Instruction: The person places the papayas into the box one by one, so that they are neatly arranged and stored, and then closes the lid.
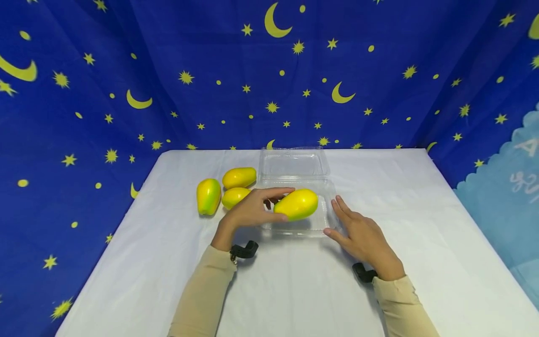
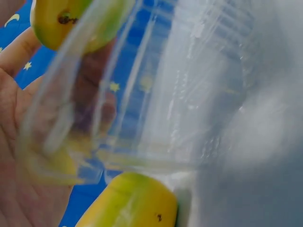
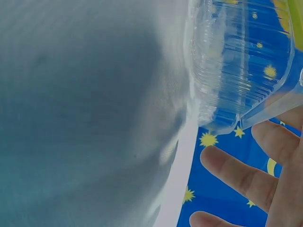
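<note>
Pinching a yellow fruit [image 1: 296, 204] over the open clear box [image 1: 303, 232], the left hand [image 1: 251, 208] curls thumb and fingers round one end. The right hand [image 1: 363, 236], fingers spread, holds nothing beside the box. Three other fruits [image 1: 208, 196] lie left on the table [image 1: 294, 290].

Left hand [image 1: 254, 209] gripping, right hand [image 1: 363, 236] with fingers extended
The left thumb [image 1: 275, 217] and fingers pinch from 2 sides; the right thumb [image 1: 335, 235] stands apart, angled inward.

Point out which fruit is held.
The rightmost fruit in the head view, gripped by the left hand; the other three lie on the table.
</note>
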